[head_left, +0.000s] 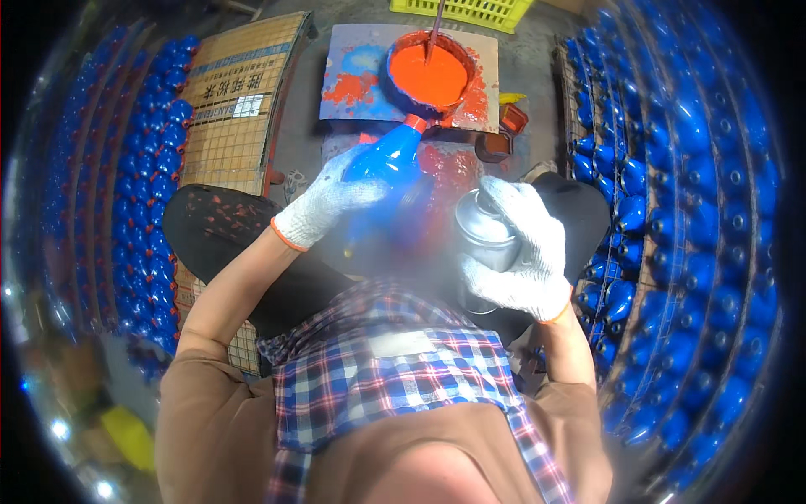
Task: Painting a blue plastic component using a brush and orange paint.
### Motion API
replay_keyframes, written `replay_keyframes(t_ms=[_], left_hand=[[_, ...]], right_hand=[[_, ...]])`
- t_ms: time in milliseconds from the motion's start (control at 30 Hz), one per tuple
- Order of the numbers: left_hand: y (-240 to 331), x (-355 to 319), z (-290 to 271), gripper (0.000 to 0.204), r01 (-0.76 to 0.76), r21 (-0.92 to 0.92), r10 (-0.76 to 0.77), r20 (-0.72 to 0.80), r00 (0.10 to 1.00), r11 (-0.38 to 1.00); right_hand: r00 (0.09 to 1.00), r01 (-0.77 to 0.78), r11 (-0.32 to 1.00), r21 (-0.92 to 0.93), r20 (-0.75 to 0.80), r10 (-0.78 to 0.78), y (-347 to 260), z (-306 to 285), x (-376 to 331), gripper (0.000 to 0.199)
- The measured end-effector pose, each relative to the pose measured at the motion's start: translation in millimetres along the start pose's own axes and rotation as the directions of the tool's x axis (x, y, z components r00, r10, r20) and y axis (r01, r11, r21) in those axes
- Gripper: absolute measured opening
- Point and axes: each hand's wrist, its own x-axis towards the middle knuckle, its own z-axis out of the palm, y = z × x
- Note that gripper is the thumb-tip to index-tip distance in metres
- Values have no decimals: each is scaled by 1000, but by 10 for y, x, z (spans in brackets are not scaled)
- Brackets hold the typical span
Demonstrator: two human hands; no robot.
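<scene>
My left hand (334, 200), in a white knitted glove, is wrapped round a glossy blue bottle (393, 158). The bottle is tilted, its orange-red neck pointing away toward a round pot (395, 94) of orange paint. In my right hand (537, 244), gloved the same way, is a silver cylindrical can (485, 228) with a narrower top, held near my right knee. Its lower part is partly covered by the fingers. A stick (436, 34) stands in the paint. The area between my hands is hazy.
Under the pot lies a paint-splashed board (336, 55). Small orange-stained containers (495, 144) sit at its right corner. A yellow crate (462, 12) stands behind. Racked blue bottles (172, 134) with red ends line the left, beside a cardboard-backed wire rack (231, 126). More blue bottles (697, 185) fill the right.
</scene>
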Motion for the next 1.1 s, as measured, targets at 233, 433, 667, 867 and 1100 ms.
replay_keyframes(t_ms=[233, 433, 667, 867, 1100], left_hand=[[40, 9, 54, 89, 2, -3, -2, 33, 999, 1000], [81, -4, 103, 91, -18, 124, 17, 13, 1000, 992], [170, -52, 184, 69, -115, 230, 111, 32, 993, 966], [230, -79, 198, 72, -137, 361, 136, 28, 990, 922], [296, -113, 241, 70, -217, 472, 238, 15, 971, 855]], right_hand=[[997, 83, 994, 68, 2, -83, -52, -61, -5, 67], [996, 92, 993, 72, -28, -90, -128, -170, -126, 64], [991, 119, 993, 13, -68, -118, -132, -160, -70, 65], [991, 119, 993, -5, -57, -119, -139, -182, -79, 65], [987, 134, 990, 33, -94, -131, -179, -240, -226, 61]])
